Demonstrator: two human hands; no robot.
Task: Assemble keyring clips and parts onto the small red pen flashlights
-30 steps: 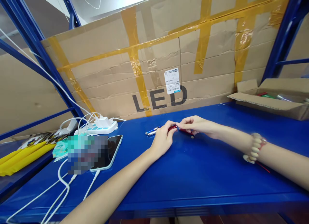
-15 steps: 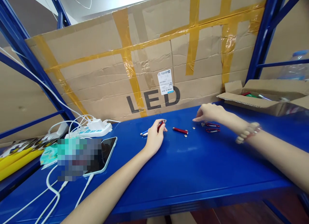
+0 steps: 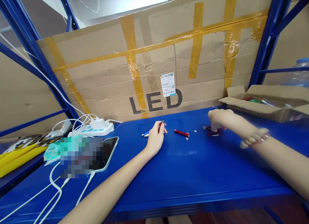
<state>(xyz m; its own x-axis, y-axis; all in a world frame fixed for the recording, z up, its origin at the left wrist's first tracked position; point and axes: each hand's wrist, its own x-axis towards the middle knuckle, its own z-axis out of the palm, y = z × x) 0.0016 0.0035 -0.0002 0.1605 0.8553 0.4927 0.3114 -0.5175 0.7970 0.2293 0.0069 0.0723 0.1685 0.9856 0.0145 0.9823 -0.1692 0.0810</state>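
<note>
- Head view: left hand (image 3: 155, 141) pinching red pen piece (image 3: 160, 124), tip tilted up-right.
- Right hand (image 3: 218, 119) curled over red clips (image 3: 212, 131); grasp unclear.
- Red barrel (image 3: 181, 133) on desk (image 3: 193, 172) between hands, axis left-right, nearer left hand.

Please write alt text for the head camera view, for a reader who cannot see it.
On a blue metal shelf, the left hand holds a small red cylindrical piece upright, while the right hand rests over red wire clips. Between them lie a red pen-shaped tube and small round metal discs; behind stands a taped cardboard sheet marked LED.
</note>
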